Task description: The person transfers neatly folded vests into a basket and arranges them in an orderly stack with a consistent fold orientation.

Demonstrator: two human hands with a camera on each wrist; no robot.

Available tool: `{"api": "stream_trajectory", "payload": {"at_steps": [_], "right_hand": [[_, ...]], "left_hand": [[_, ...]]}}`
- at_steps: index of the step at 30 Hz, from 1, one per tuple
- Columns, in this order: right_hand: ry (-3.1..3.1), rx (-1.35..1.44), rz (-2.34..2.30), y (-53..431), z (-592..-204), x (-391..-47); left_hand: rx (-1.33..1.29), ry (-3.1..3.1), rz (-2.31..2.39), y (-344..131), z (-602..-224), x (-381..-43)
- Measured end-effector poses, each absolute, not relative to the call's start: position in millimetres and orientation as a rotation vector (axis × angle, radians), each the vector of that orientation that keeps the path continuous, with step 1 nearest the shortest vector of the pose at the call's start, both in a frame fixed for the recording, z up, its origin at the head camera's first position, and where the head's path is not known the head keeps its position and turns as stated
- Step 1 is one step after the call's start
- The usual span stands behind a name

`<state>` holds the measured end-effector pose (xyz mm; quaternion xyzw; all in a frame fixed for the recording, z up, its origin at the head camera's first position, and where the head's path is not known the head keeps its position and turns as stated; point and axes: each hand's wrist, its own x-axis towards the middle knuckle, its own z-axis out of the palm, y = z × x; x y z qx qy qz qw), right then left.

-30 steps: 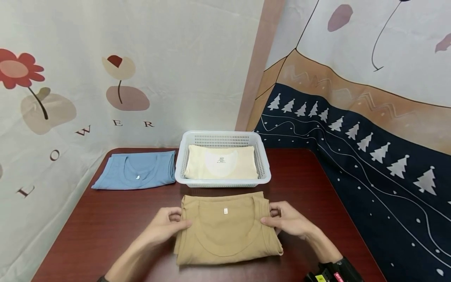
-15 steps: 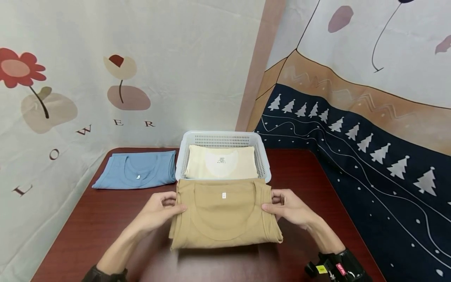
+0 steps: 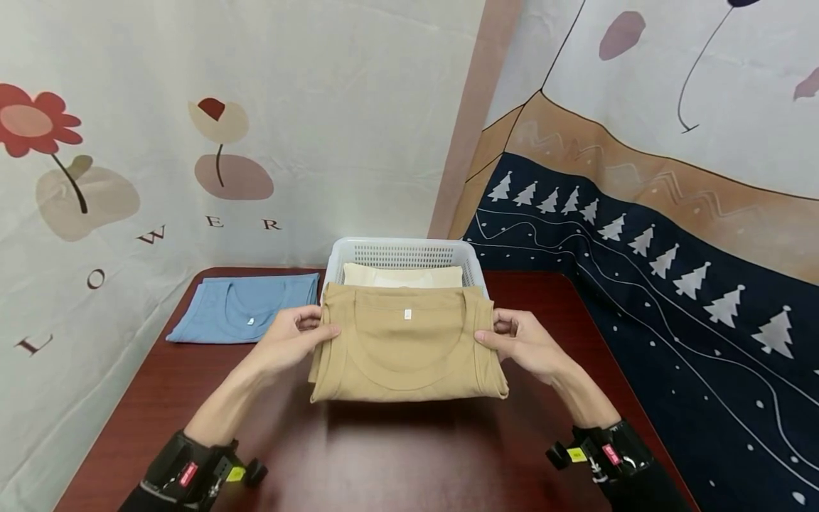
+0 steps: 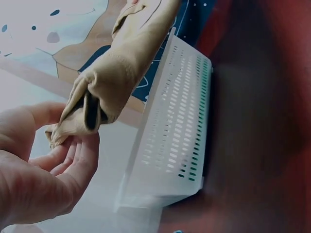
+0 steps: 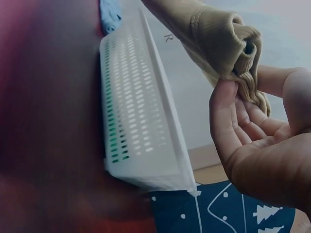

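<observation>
A folded tan shirt (image 3: 409, 348) with a small white neck label is held up off the table by both hands. My left hand (image 3: 291, 340) pinches its left side, thumb on top and fingers beneath. On the opposite side my right hand (image 3: 527, 345) grips the shirt the same way. The shirt overlaps the front of a white perforated basket (image 3: 409, 246) in the head view. Inside the basket lies a folded cream shirt (image 3: 403, 276), its front part hidden. Both wrist views show the tan shirt above the basket's rim.
A folded blue shirt (image 3: 246, 306) lies on the dark red table (image 3: 397, 455), left of the basket. Behind the table hangs a printed cloth (image 3: 352, 121), and a dark blue printed cloth (image 3: 640, 284) runs along the right side.
Both hands have lifted the tan shirt off the table and carried it forward to the basket. It now covers the basket's front and much of the cream shirt.
</observation>
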<state>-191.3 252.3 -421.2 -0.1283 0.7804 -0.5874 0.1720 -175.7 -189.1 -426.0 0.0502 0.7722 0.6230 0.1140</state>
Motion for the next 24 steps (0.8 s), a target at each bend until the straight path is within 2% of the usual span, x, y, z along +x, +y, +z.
{"api": "stream_trajectory", "payload": {"at_steps": [9,24], "right_hand": [[2.276,-0.324,-1.716,240,-406,-218],[2.299,-0.2,-1.819,225,-390,-272]], "left_hand": [[0.1,2.261,1.908,-184,-411,-207],[0.037,2.397,1.781,-177,-386,-268]]}}
